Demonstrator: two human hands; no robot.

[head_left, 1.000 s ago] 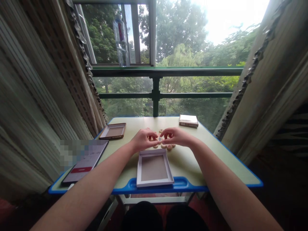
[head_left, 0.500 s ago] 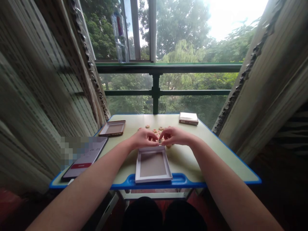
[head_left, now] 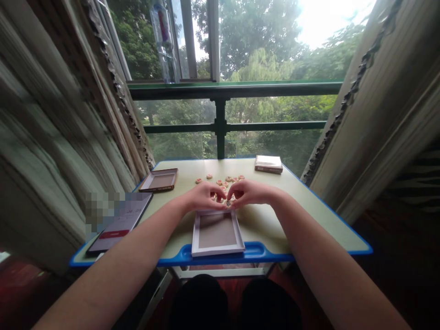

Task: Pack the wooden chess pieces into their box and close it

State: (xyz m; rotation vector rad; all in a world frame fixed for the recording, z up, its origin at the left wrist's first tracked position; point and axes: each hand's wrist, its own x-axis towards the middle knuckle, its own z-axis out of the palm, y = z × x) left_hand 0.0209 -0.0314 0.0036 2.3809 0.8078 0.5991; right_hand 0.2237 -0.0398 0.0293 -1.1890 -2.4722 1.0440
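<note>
The hands have moved closer to the tray since a second ago, and more pieces (head_left: 228, 179) show beyond them. The left hand (head_left: 202, 195) and the right hand (head_left: 253, 192) meet at the fingertips, grasping one small round piece (head_left: 228, 203) with a dark mark between them. That piece is just over the far rim of the tray (head_left: 218, 231), which is white-walled and lies at the near edge of the tabletop (head_left: 302, 224), partly across a blue groove (head_left: 257, 250); its grayish-brown floor shows. A second tray (head_left: 158, 179), brown-rimmed, lies near the left edge, its similar floor in view. The box (head_left: 268, 164) at the far right shows a pale, shiny top; what it contains cannot be seen.

The other pieces, several marked in red, lie scattered beyond the hands, and the fingers hide part of the group, so their number is unclear. The held piece's mark is too small to read. The tablet (head_left: 120, 224) on the left is partly pixelated, its near end beside the left forearm.
</note>
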